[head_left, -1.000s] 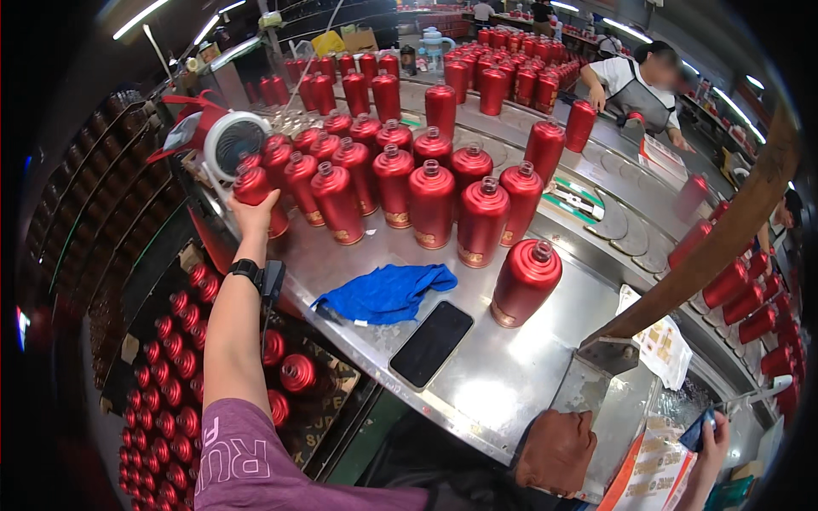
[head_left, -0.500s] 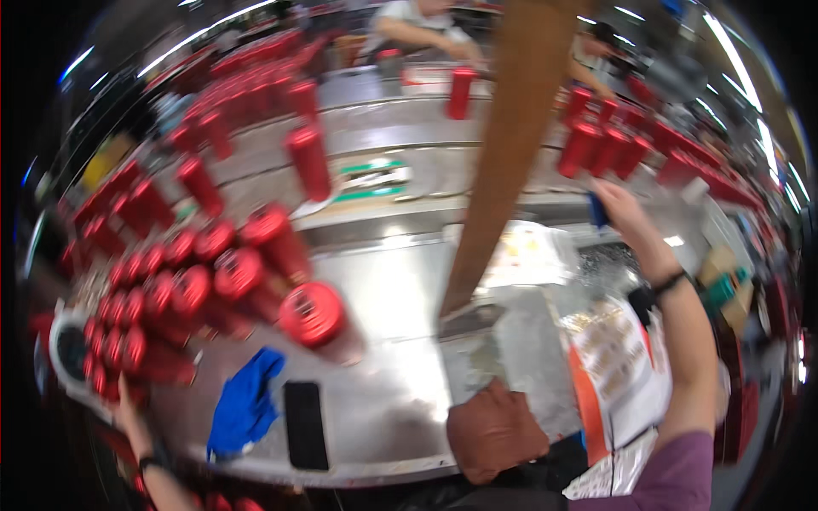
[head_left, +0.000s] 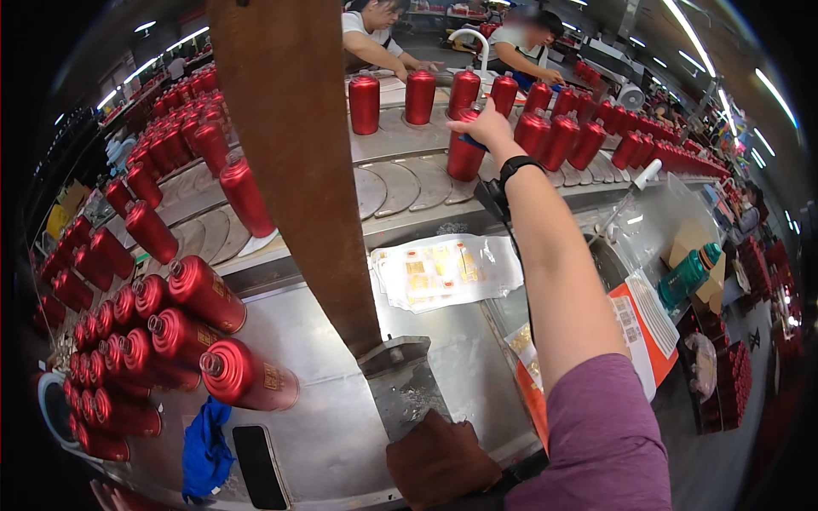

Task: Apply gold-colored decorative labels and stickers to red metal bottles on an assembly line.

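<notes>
Reaching far out over the conveyor, my right hand (head_left: 490, 128) is closed round the upper part of a glossy red bottle (head_left: 464, 162) standing on the belt. A bit of blue material (head_left: 474, 143) shows between palm and bottle; its kind I cannot make out. At the lower left edge only the fingers of my left hand (head_left: 109, 496) show, spread and holding nothing visible. Nearest to them are a crumpled blue cloth (head_left: 206, 451) and a group of red bottles, whose front one (head_left: 247, 375) stands on the metal table (head_left: 328, 426).
A brown post (head_left: 285, 153) rises from the table, with a brown cloth (head_left: 439, 464) at its foot. Gold-printed label sheets (head_left: 447, 271) and a black phone (head_left: 260, 467) lie there. Red bottles line the conveyor (head_left: 392, 192); two people work beyond. A green drinking bottle (head_left: 688, 277) stands right.
My right hand has moved left and onto a red bottle, gripping it. My left hand has left the bottle group and dropped to the lower edge. The view has swung right.
</notes>
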